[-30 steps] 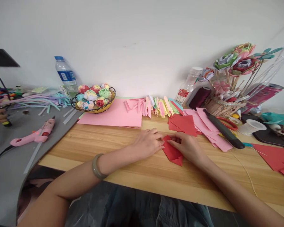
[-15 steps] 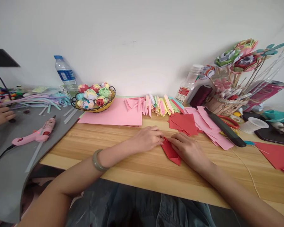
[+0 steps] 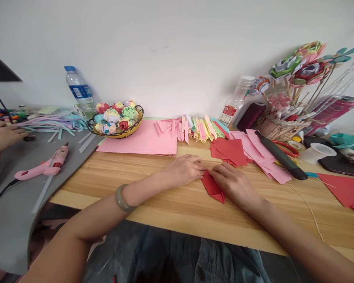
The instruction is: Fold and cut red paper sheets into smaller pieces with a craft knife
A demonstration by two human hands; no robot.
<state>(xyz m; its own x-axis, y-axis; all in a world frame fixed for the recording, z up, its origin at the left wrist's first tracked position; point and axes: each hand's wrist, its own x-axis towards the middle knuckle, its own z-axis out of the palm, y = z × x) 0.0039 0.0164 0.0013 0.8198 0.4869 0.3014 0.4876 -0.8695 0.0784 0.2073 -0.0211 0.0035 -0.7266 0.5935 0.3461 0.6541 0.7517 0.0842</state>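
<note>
A small folded piece of red paper [image 3: 214,188] lies on the wooden table, its lower end creased to a point. My left hand [image 3: 186,171] pinches its upper left corner with bent fingers. From the other side my right hand [image 3: 234,181] presses on its upper right edge, fingers together and curled over the paper. The fingertips hide the top of the piece. Just behind my hands is a stack of red paper squares [image 3: 229,152].
Pink sheets [image 3: 135,143] and a basket of paper flowers [image 3: 118,120] stand back left. A pink glue gun [image 3: 44,167] rests on a grey mat near another person's hand [image 3: 6,134]. At right lie a black-handled cutter [image 3: 283,157] and a white spool [image 3: 317,152].
The other person's hand at the far left has moved right and a little up. My hands have hardly moved on the red paper; the view has shifted slightly.
</note>
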